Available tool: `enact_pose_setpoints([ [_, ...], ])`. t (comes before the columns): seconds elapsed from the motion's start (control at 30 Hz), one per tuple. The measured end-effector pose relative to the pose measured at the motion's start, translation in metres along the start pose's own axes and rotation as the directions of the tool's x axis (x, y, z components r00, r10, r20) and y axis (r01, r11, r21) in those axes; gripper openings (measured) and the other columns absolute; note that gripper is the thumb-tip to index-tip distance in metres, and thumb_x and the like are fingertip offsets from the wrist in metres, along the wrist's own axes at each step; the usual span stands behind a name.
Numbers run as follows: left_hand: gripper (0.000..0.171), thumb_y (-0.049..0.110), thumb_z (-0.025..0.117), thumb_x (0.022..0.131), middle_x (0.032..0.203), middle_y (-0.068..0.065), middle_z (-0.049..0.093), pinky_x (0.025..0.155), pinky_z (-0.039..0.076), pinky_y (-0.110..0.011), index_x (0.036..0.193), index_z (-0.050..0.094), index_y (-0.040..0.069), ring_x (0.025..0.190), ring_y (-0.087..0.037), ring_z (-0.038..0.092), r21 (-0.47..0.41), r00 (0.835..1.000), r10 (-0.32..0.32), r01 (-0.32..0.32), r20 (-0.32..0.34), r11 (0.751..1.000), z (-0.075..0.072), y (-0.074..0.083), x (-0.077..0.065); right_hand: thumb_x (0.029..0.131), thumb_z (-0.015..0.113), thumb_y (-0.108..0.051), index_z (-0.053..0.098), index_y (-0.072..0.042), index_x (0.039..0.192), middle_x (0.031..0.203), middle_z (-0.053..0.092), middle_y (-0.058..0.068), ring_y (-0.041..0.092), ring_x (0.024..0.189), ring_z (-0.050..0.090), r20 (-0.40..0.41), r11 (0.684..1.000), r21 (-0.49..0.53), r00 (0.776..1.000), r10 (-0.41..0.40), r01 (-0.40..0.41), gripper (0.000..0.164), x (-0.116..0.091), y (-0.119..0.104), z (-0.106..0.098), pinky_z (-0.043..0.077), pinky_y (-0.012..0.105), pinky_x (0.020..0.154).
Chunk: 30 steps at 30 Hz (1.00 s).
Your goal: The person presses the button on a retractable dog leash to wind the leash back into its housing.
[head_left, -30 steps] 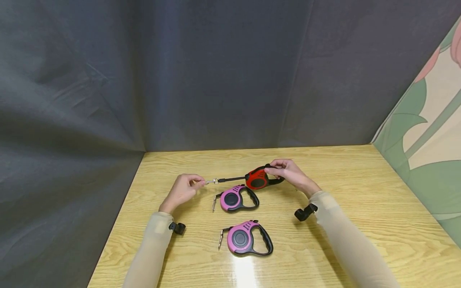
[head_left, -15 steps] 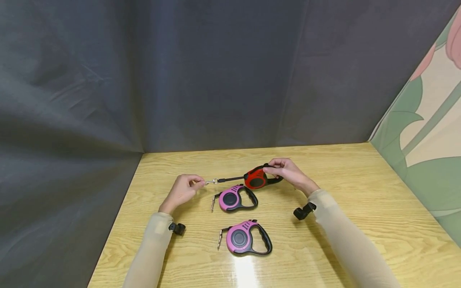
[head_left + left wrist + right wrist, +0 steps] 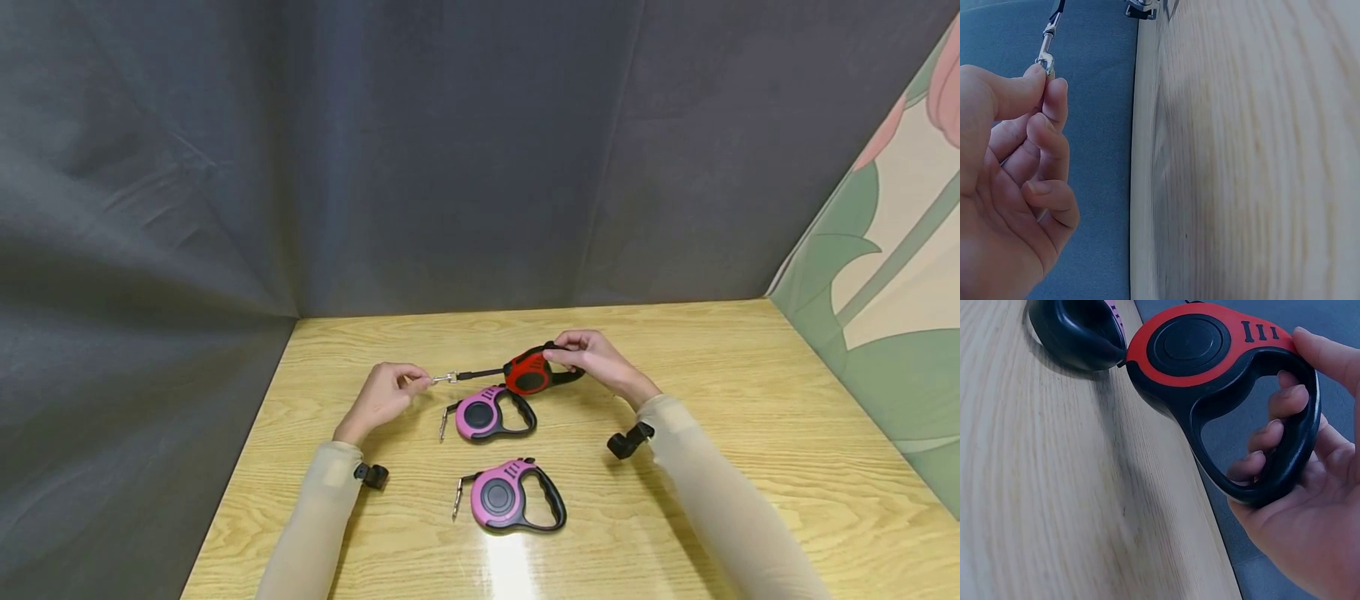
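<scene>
My right hand grips the black handle of a red and black retractable dog leash, fingers curled through the loop as the right wrist view shows. Between thumb and forefinger, my left hand pinches the metal snap hook at that leash's end. A short length of black strap runs straight from hook to case. Just in front lies a pink and black retractable leash, its hook resting to the left. Nearer still on the table is a second pink leash, set the same way.
The wooden table reaches a dark grey curtain at the back and left. A floral-patterned cloth hangs on the right. Each sleeve carries a small black wrist camera, such as the left one.
The red leash and my right hand have shifted slightly left. My left hand has barely moved and keeps its pinch on the hook. Both pink leashes stay on the table.
</scene>
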<state>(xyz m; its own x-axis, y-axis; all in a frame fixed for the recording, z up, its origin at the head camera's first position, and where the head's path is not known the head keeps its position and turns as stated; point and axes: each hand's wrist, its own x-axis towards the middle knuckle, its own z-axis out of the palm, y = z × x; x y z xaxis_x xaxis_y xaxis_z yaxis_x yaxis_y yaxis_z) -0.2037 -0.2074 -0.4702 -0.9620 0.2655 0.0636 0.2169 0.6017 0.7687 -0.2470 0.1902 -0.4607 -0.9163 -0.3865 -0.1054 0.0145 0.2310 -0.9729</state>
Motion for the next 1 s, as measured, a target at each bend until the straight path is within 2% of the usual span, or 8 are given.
enact_pose_setpoints([
  [0.83,0.013,0.019,0.072,0.103,0.09,-0.012,0.079,0.051,0.042,-0.025,0.104,0.083,0.012,0.058,-0.012,0.054,-0.001,1.0,0.0,0.0,-0.017,1.0,0.01,0.009,0.003,0.1,0.076,-0.023,0.066,-0.01,0.095,0.071,0.052,-0.006,0.014,0.069,0.048,0.01,1.0,0.02,1.0,-0.022,0.022,0.017,0.005,-0.005,0.011,0.039,0.028,0.071],
  [1.0,0.014,0.018,0.072,0.103,0.089,-0.013,0.079,0.051,0.042,-0.025,0.105,0.083,0.009,0.058,-0.01,0.056,-0.021,1.0,0.009,-0.009,0.003,1.0,0.016,0.014,0.003,0.099,0.076,-0.022,0.067,-0.01,0.097,0.072,0.053,-0.003,0.016,0.071,0.048,0.015,0.999,0.03,1.0,-0.024,0.024,0.015,0.006,-0.006,0.016,0.04,0.029,0.072],
])
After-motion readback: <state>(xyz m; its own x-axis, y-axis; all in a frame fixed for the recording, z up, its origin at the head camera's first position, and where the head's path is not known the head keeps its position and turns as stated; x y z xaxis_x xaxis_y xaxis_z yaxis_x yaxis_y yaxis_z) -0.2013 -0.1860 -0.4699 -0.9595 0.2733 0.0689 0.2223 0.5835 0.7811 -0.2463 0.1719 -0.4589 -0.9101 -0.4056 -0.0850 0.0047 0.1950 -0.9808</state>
